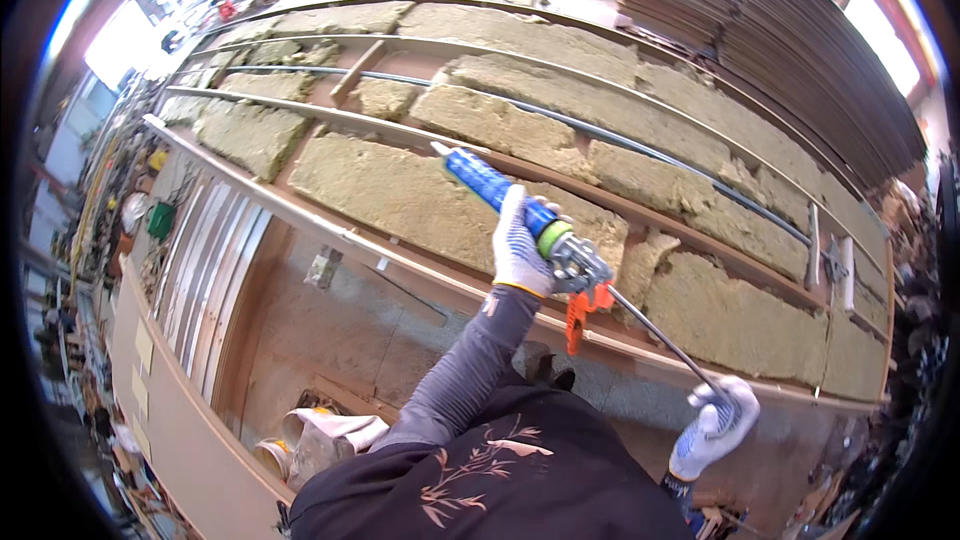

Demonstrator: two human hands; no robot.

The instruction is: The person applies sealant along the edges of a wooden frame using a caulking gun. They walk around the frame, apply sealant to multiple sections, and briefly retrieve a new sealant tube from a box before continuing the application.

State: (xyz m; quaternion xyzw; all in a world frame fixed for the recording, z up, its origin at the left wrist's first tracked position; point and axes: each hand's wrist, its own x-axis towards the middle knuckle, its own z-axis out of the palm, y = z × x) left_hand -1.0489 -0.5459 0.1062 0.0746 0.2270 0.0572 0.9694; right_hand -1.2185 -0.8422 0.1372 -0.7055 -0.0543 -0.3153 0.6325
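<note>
Long timber-framed panel laid with mineral-wool slabs.
The greenish-tan slabs lie in rows between lengthwise wooden rails, several with ragged edges, and gaps among them bare the brown base board. A thin grey pipe runs lengthwise through a middle row; a short wooden crosspiece spans between rails toward the left end, and pale short strips sit crosswise near the right end.

The blue tube of a caulking gun is being gripped by the gloved left hand, while the gun's rod is being held by the gloved right hand. Beneath the tube, pale insulation slabs are being bordered by wooden strips.
</note>
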